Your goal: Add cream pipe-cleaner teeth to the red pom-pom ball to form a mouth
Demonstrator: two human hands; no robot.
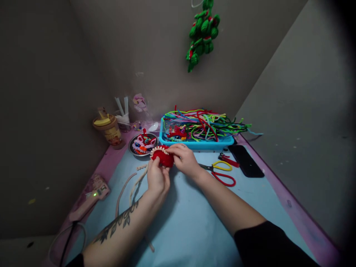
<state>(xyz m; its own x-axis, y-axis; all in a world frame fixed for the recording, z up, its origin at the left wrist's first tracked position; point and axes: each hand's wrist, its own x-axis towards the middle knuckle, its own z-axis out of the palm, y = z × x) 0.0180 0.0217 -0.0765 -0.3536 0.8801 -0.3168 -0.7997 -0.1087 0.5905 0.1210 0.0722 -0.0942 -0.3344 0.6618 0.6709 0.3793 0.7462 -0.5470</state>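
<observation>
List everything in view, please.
Red piece: 1, red, centre.
Strands: several, pale, centre left.
Scissors: 1, yellow and red, right.
Phone: 1, black, right.
Lighter: 1, red, beside phone.
Tray: 1, blue, back.
Pipe cleaners: many, multicoloured, in tray.
Bowl: 1, silver, beside tray.
Figures: at least 2, multicoloured, bowl and tray.
Spoon: 1, white, behind bowl.
Cup: 1, tan, back left.
Tub: 1, white, beside cup.
Glue gun: 1, pink, left.
Cables: 2, black and white, left.
Hanging: 1, green, wall.
Sticker: 1, pink, wall.
Table: 1, pink and blue, beneath.
Left grip, right grip: 1 each, bare, on red piece.

Dim grey walls stand around a blue-topped, purple-edged table.
</observation>
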